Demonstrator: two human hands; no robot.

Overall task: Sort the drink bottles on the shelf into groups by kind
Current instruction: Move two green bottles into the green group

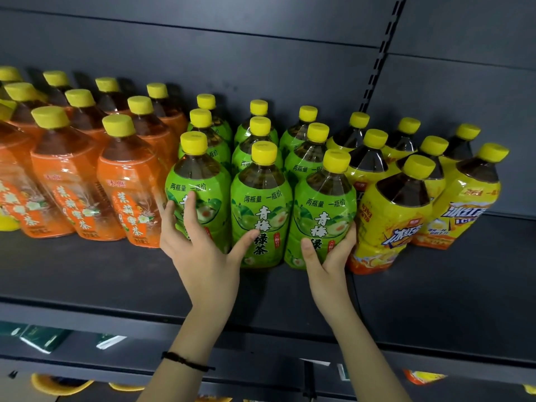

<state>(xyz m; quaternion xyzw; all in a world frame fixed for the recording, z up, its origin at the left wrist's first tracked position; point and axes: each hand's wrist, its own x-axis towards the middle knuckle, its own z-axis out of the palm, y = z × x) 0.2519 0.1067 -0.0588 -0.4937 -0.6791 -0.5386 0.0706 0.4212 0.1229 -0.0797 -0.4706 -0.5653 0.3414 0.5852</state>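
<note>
Green tea bottles (261, 204) stand between orange tea bottles (127, 195) and yellow iced tea bottles (388, 221). Left hand (200, 253) lays spread fingers on the front-left bottle (200, 181); right hand (330, 256) curls round the front-right bottle (324, 198). Bare shelf (87, 271) lies in front.

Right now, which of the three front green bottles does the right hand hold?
The rightmost front green bottle, beside the yellow-label bottles; the right hand wraps its base.

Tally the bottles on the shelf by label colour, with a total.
Orange-label bottles: at least 10, as the group is cut off at the left edge
Green-label bottles: 9
Yellow-label bottles: 7
Total: at least 26
</note>
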